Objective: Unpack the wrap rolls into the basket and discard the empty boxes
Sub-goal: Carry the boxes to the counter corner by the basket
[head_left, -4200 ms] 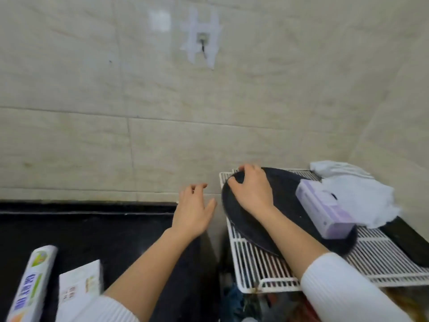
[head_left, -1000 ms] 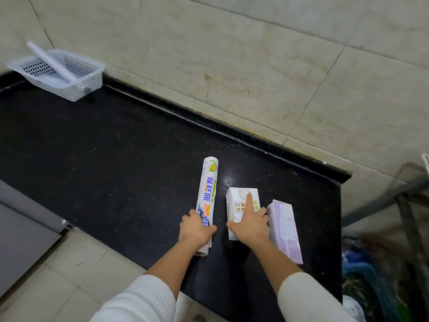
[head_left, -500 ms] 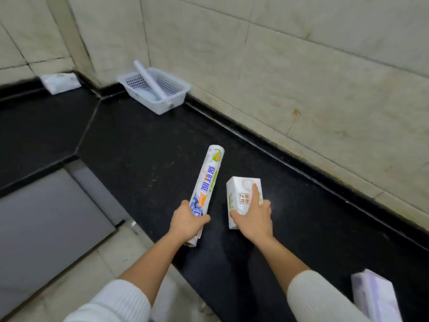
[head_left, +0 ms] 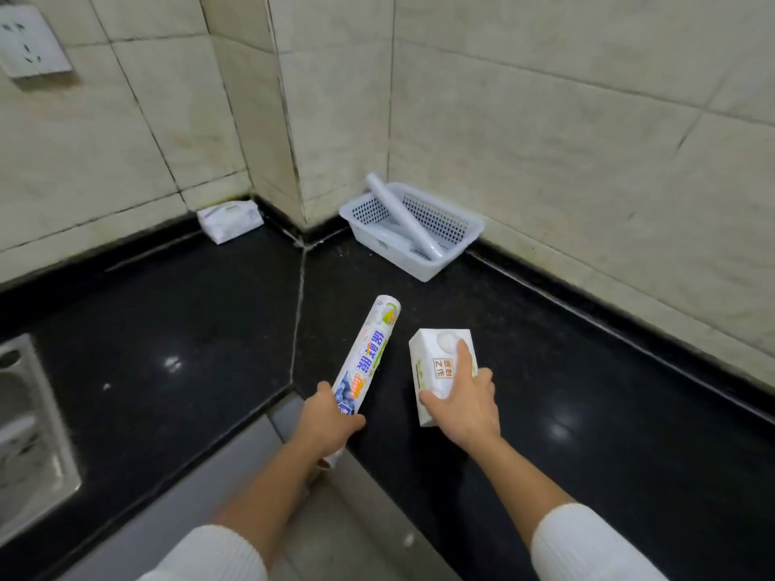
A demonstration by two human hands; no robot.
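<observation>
The left hand [head_left: 331,417] is closed around the near end of a long white cylindrical wrap package [head_left: 371,350], fingers and thumb curled round it. Blue Chinese characters 保鲜膜 run along the package, with a blueberry picture and a small orange strip just above the grip, and a green and yellow mark at the far end. Its near end sticks out past the edge of the glossy black stone surface [head_left: 167,329].

The right hand [head_left: 463,406] grips a squat white cardboard box [head_left: 436,358] just beside the package, with the thumb on its left side and the index finger lying straight along its top. The top bears a small brown square label with white characters too unclear to read and a pale round mark near the far edge. Whether the box rests on the surface or is lifted cannot be told.

Farther back, in the corner against the tiled wall, sits a white perforated plastic basket [head_left: 457,228] with a pale plain wrap roll [head_left: 398,211] leaning in it, one end above the rim. To the left lie a white soft tissue pack [head_left: 230,222] and a steel sink [head_left: 25,413]; a white wall socket [head_left: 29,44] is above.
</observation>
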